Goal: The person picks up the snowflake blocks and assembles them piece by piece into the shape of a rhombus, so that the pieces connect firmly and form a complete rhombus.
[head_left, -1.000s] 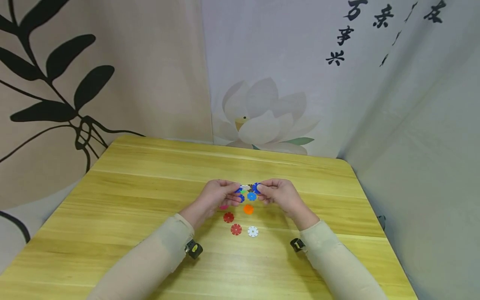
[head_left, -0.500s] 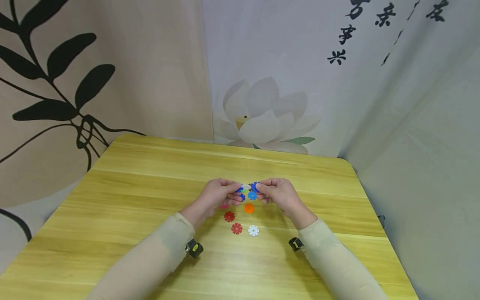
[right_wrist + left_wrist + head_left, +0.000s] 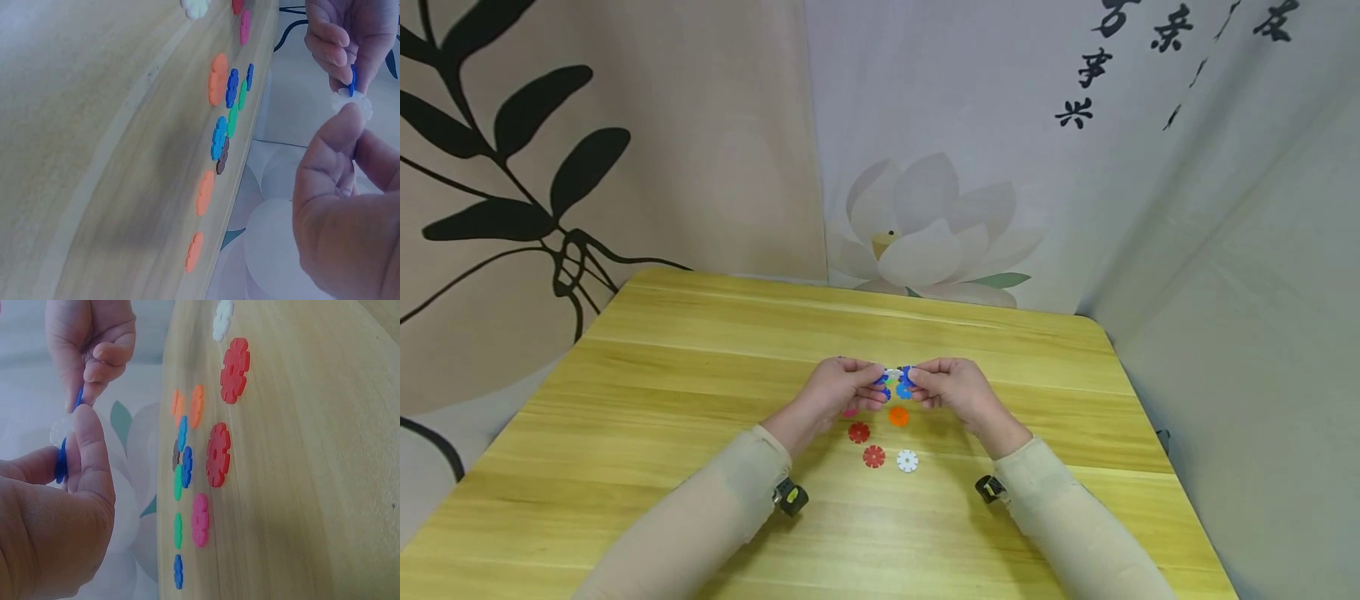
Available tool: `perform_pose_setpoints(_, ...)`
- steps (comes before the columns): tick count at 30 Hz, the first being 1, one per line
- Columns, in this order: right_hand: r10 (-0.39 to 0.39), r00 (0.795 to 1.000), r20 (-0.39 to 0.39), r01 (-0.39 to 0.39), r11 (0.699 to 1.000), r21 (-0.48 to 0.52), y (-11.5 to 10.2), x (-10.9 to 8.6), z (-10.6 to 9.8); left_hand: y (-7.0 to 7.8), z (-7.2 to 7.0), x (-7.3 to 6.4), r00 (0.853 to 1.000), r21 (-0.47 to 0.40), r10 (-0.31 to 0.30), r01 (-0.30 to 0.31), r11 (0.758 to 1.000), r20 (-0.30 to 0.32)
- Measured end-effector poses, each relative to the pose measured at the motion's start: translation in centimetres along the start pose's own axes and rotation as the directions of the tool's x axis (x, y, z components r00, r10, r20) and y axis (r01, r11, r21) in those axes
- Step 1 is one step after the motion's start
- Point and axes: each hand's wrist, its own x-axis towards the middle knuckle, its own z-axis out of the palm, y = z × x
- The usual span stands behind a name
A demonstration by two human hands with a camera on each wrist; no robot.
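My left hand [image 3: 841,387] pinches a blue notched disc [image 3: 61,464] between thumb and fingers. A white notched disc [image 3: 361,105] stands at that blue disc's edge, between the two hands. From the other side, my right hand [image 3: 955,390] pinches a second blue notched disc [image 3: 907,375], held against or very near the white one; whether they are slotted together cannot be made out. In the right wrist view the right fingers hide this second blue disc. Both hands are raised above the wooden table [image 3: 700,417], fingertips close together.
Loose notched discs lie below the hands: two red [image 3: 235,370], a white one [image 3: 907,461], a pink one [image 3: 200,520], several orange [image 3: 218,79], a light blue one [image 3: 219,139], a brown one [image 3: 223,156], and green [image 3: 178,530] and dark blue [image 3: 187,467] ones. A printed curtain [image 3: 737,150] hangs behind.
My right hand has shifted slightly left with its blue disc, closer to the white disc and the left hand. My left hand has hardly moved. The discs on the table lie as before.
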Motion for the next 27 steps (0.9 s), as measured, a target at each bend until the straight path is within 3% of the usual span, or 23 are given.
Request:
perform_pose_setpoints(8,0.018,1.000,0.013,-0.018,1.000,0.013,0.3,0.0,0.3,-0.2,0.1,0.1,1.000,0.063,0.000,-0.002,0.998,0.029)
perform_pose_setpoints(18,0.008,1.000,0.023,-0.008,1.000,0.012,1.0,0.1,0.2,-0.4,0.3,0.1,0.999,0.002,-0.024,0.024,1.000,0.024)
perform_pose_setpoints(27,-0.016,1.000,0.024,0.015,0.999,0.031,1.1,-0.1,0.6,-0.8,0.3,0.2,0.999,-0.002,-0.034,0.034,0.999,0.012)
